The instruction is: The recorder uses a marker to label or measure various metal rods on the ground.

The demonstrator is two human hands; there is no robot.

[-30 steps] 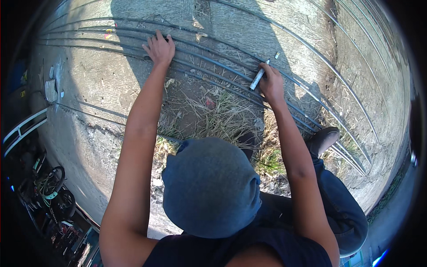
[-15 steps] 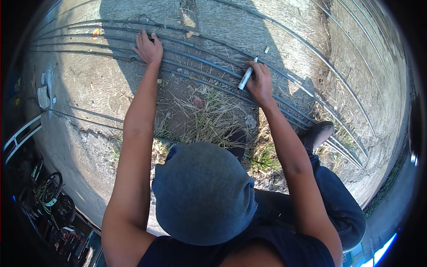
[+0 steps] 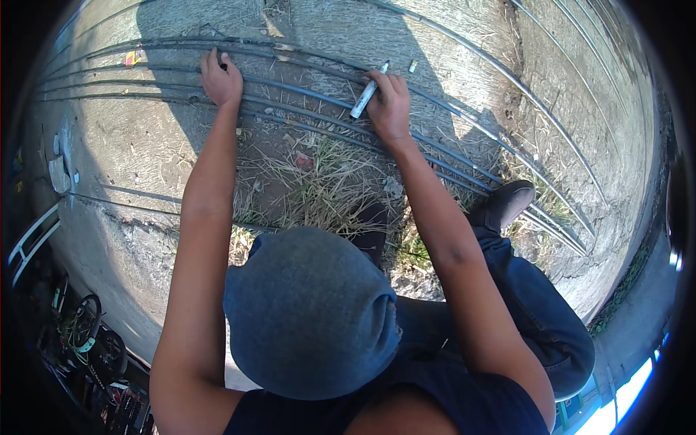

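Several long grey steel rods (image 3: 312, 93) run side by side across the ground. At the upper left, my left hand (image 3: 222, 81) is closed over one of them, fingers and thumb on its far side. Farther right, my right hand (image 3: 389, 109) grips a white marker (image 3: 365, 99), its thin tip pointing away from me beside the farther rods. The exact hold of the fingers on the marker is partly hidden by the hand. A small pale cap-like piece (image 3: 413, 66) lies on the concrete just beyond.
Dry grass (image 3: 326, 174) grows in a gap in the concrete beneath the nearer rods. My shoe (image 3: 510, 199) is at the rods' right part. More rods (image 3: 536, 90) lie at the far right. Bicycles (image 3: 87, 330) and a white metal rail (image 3: 32, 235) stand at the left.
The whole view has shifted, so the scene sits farther left. My right hand has moved a little left and farther away with the marker. My left hand stays on the rod.
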